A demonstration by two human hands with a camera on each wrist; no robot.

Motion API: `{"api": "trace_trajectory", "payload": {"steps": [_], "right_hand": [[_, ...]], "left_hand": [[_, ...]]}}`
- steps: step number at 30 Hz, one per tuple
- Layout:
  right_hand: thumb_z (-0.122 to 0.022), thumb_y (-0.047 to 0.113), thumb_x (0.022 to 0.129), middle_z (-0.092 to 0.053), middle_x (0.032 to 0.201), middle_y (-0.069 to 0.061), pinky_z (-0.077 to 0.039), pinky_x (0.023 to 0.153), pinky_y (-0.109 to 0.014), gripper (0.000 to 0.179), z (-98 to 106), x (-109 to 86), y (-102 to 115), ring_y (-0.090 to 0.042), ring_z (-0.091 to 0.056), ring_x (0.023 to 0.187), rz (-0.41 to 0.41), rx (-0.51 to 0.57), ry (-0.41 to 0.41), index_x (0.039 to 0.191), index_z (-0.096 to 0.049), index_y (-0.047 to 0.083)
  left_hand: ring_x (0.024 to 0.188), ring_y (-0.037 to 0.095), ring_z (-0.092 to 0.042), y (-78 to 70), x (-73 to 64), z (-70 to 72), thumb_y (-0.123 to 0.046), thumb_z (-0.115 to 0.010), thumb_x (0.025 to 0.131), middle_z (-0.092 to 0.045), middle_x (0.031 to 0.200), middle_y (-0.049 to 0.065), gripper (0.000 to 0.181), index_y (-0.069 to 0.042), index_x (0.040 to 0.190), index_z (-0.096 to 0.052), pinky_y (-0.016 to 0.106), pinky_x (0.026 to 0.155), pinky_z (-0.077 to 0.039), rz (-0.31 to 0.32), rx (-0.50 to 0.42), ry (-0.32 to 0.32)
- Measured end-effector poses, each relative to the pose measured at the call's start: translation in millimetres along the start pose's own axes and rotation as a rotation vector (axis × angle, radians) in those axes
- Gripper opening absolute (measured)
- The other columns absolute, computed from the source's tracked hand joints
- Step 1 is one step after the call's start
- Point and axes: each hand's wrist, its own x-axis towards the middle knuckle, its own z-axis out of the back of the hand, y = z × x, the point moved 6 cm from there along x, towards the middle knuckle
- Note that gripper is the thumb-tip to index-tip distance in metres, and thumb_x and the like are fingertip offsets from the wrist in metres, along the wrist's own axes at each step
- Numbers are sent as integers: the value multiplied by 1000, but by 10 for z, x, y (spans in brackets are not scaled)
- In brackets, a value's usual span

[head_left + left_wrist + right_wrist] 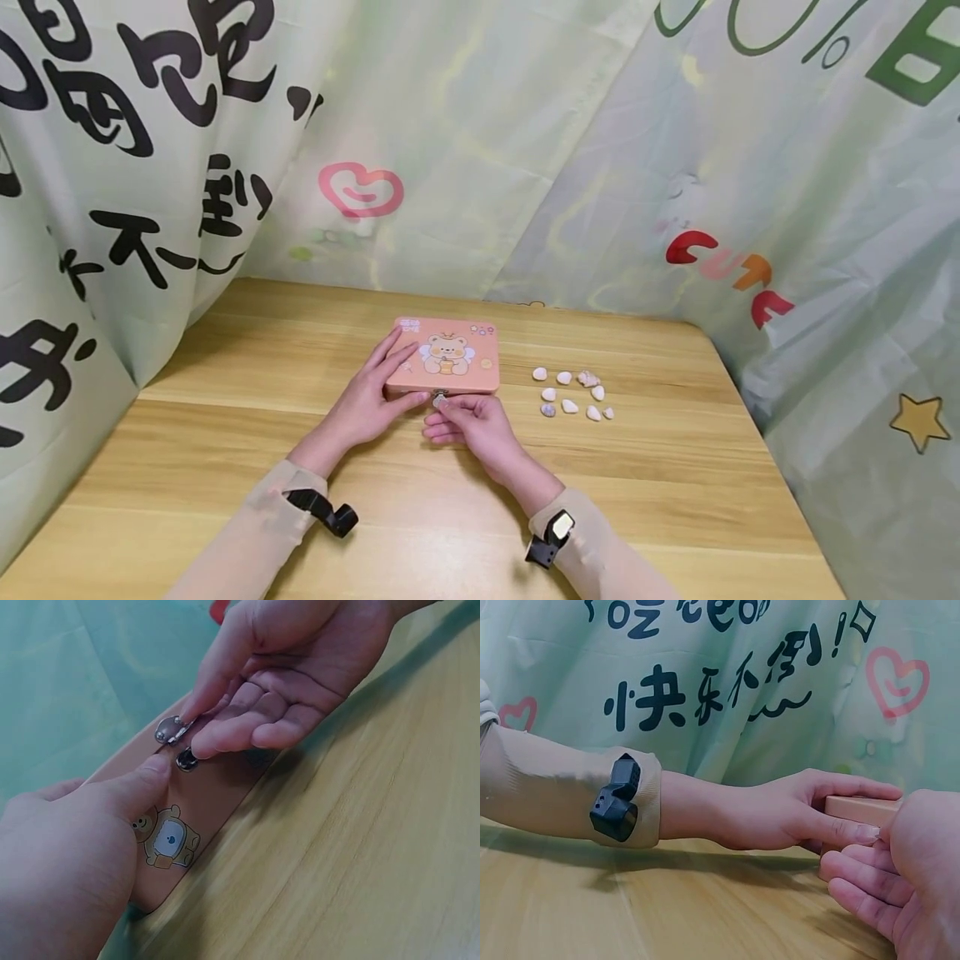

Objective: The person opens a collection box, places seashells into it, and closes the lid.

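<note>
A: Where is our box, and what do we hold?

B: The pink box (442,354) is just beyond our right-hand grip, and its lid seems to be down. The right hand (480,425) has thumb and forefinger almost together, with the metal clasp (169,732) pinched between them, as far as we can see. Its other fingers bend loosely below. Our left hand (363,407) does not close; its fingers lie spread on the lid, to the left of the pinch, and its thumb rests on the front edge, just beside the clasp.

A: How do we do this step well?

B: We judge it is work on the clasp. We should press the box steadily with the left hand, so it does not slide from the pinch. We move the clasp gently along its hinge, without twisting, and leave the catch (186,759) below the pinch free of fingertips.

A: And how many of each?

B: One box, one clasp, one catch, two hands. To the right of the grip, on the one table (675,467), we count nine or ten small pale pieces (549,394), like shells or pebbles; at the far side two may be one, we cannot tell. Nearer to us than the grip are two black wrist devices (322,510), one on each sleeve.
</note>
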Motion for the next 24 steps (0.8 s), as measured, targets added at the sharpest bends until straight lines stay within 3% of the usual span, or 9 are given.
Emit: {"api": "trace_trajectory", "payload": {"steps": [7,14,24], "right_hand": [[-57,2,108,-75,99,-29,-63,82,-43,29,-14,5,57,-23,-78,81,31,-4,11,116,-60,-25],[-58,4,108,-75,101,-28,-63,83,-42,31,-26,-2,151,-23,-78,82,39,-8,4,119,-58,-25],[-58,4,108,-76,100,-25,-63,83,-41,28,-41,-5,272,-22,-77,82,66,-8,12,119,-60,-22]], "left_hand": [[157,38,-22,-14,-8,46,-39,-87,90,-6,178,-6,89,-19,164,-42,64,120,-26,34,-51,-9],[157,40,-19,-34,36,102,-36,-88,89,-9,178,4,95,-19,167,-35,66,121,-22,54,-99,-8],[158,35,-17,-48,63,169,-55,-78,94,-11,177,7,100,-16,170,-26,61,123,-22,68,-116,5]]}}
